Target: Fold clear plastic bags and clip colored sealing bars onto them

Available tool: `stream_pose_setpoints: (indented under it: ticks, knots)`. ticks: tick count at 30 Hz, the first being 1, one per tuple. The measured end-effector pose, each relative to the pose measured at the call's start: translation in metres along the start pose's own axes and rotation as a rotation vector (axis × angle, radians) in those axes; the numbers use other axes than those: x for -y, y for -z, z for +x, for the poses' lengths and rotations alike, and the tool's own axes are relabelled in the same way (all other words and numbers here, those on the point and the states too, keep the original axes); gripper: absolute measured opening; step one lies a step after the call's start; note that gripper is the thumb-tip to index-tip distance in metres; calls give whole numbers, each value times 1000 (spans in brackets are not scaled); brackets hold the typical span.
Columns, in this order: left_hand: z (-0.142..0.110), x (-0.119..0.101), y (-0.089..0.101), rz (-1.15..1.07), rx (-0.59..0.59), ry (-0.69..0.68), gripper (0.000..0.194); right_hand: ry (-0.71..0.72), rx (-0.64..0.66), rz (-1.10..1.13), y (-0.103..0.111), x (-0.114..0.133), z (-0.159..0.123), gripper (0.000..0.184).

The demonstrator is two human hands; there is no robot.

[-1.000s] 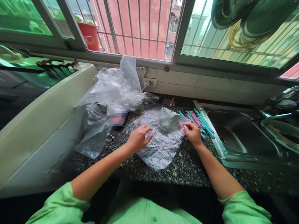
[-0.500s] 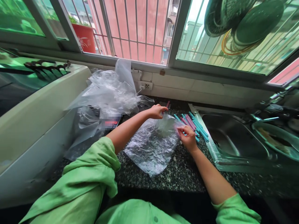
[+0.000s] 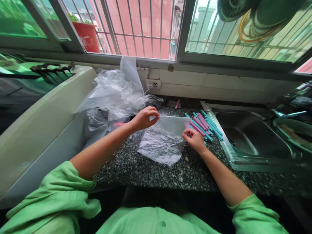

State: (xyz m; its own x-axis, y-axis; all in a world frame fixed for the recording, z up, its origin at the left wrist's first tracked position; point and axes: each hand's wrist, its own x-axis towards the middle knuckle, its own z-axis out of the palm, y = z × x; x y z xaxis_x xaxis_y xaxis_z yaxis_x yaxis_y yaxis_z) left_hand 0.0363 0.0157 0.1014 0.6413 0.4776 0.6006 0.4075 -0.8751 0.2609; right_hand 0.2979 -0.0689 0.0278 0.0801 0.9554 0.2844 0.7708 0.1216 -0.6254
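Head view: pinching a clear plastic bag [image 3: 165, 139] at or near its far left corner with the left hand [image 3: 145, 117], thumb and fingertips pressed together on the film. Pinching again, a little nearer the body, with the right hand [image 3: 195, 140], thumb and forefinger closed on the right side, just short of the far right corner. Done so far, judging by the lie of the film: both sides gripped, far edge drawn out nearly straight between the hands. Apparently left undone: any parting of the layers, with no opening visible along that edge and no telling whether a mouth or a closed end. Unclear too, the faint pinkish tint by the right edge. In neither grip: pink and turquoise strips [image 3: 201, 121], lying loose on the speckled counter [image 3: 146, 175] just beyond the right hand, and a heap of clear bags [image 3: 117, 94] beyond the left hand. As for position against the grip: main body of the bag between and below the pinches, wrinkled, sloping toward the near side, near end low over the counter or touching it, hard to say which
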Motion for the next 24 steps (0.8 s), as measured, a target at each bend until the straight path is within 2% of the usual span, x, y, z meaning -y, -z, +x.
stream_pose_setpoints:
  ticks: [3, 6, 8, 12, 16, 19, 24]
  knots:
    - [-20, -14, -2, -15, -17, -31, 13, 34, 7, -96, -1, -1, 2, 14]
    - [-45, -29, -7, 105, -1, -118, 14, 50, 33, -151, 0, -3, 4, 9]
    - [-62, -35, -13, 197, 49, -168, 16, 56, 48, -176, 0, -5, 5, 8]
    - [-89, -42, -24, 335, 230, -229, 22, 71, 86, -224, -1, -5, 5, 9]
    - [-105, -42, -31, 365, 265, -196, 22, 129, 100, -312, -3, -5, 2, 11]
    - [-112, -40, -33, 369, 304, -119, 21, 178, 121, -383, 0, -8, 1, 15]
    - [-120, -37, -28, 381, 311, 5, 20, 249, 126, -357, 9, -11, 1, 26]
